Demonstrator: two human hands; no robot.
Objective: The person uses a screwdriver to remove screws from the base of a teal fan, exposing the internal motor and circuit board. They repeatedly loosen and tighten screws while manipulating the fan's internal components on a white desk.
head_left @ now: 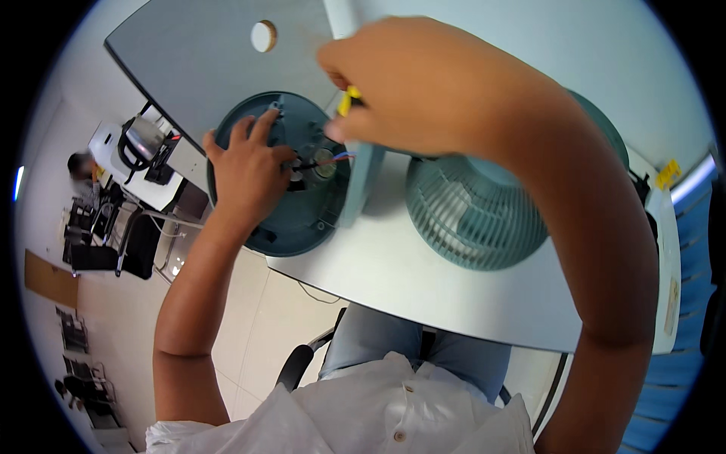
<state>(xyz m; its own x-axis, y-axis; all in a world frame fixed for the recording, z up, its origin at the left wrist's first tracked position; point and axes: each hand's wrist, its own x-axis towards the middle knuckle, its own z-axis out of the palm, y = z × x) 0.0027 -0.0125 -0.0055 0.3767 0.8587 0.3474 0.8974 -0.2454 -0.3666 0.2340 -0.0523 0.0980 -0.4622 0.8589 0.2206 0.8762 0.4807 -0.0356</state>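
The open round dark-teal base (291, 240) of a fan lies on the table, its inside facing up with wires and a round metal part showing. My left hand (253, 163) rests over the base's left part, fingers spread and touching its inside. Above the base's right side, my right hand (416, 83) is closed around a yellow-and-black tool (350, 100), probably a screwdriver; its tip is hidden. A flat teal neck (364, 185) stands at the base's right edge, with coloured wires running toward it. The slatted fan head (476, 216) lies to the right, partly behind my right arm.
A small round white-and-tan object (263, 36) sits on the grey tabletop (189, 45) at the far left. The white tabletop (454, 299) curves close to my lap. Further left, a metal kettle (145, 138) stands on another table. Something yellow (668, 174) lies at the far right.
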